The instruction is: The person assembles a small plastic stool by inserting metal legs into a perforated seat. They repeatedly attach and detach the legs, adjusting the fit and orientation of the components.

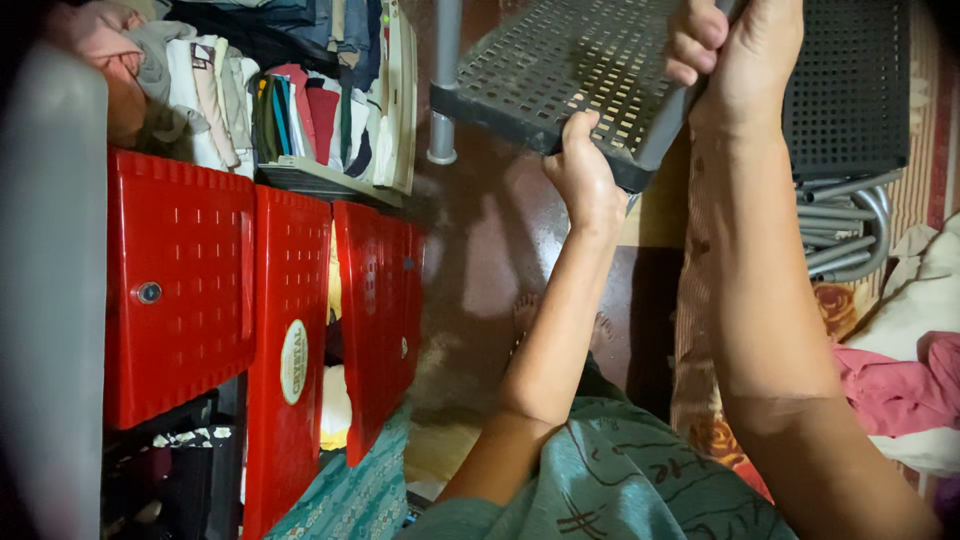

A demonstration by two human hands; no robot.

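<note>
Shelf (560,70): grey perforated plastic, I judge stiff and light; best held at the rim.
Left hand (583,170): clamped on near edge.
Right hand (735,50): closed, probably around corner post.

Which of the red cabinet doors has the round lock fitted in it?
The leftmost red door, the widest one showing: a round metal lock sits at its left edge. The middle door carries an oval sticker instead.

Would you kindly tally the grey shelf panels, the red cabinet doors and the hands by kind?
Grey shelf panels: 2, one held, one behind
Red doors: 3
Hands: 2, left hand, right hand
Total: 7
</note>
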